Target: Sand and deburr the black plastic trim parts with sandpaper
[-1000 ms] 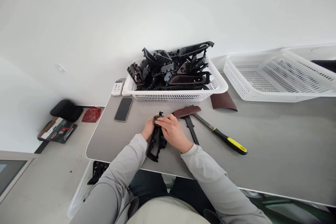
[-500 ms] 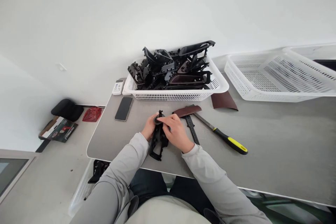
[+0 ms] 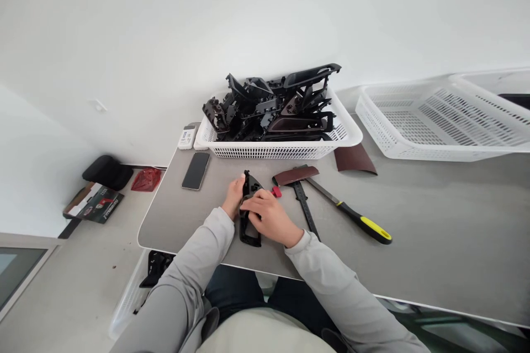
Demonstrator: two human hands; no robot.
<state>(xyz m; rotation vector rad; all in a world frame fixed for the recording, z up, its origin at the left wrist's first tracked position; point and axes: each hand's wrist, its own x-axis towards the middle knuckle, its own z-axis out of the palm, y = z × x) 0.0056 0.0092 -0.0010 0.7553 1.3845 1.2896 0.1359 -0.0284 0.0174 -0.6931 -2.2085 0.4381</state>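
Note:
My left hand (image 3: 234,196) is closed around the left edge of a black plastic trim part (image 3: 250,238), which has a frame-like opening at its near end. My right hand (image 3: 271,215) lies over the middle of the same part, fingers bent and pressed together. Under its fingertips is a small dark piece whose kind I cannot make out. Close beyond the right hand lies a small red object (image 3: 276,192). A dark caliper (image 3: 305,207) rests to the right, with a brown sandpaper strip (image 3: 296,176) over its far end.
A file with a black-and-yellow handle (image 3: 368,227) lies at right. Behind, a white basket (image 3: 273,150) is heaped with black trim parts; a sandpaper sheet (image 3: 355,159) lies by its corner. A phone (image 3: 196,171) and small white box (image 3: 187,137) are at left, more white baskets (image 3: 430,151) at right.
The trim part has turned slightly and its far end has shifted left. My right fingertips have slid down it towards me, and the red object has come into view.

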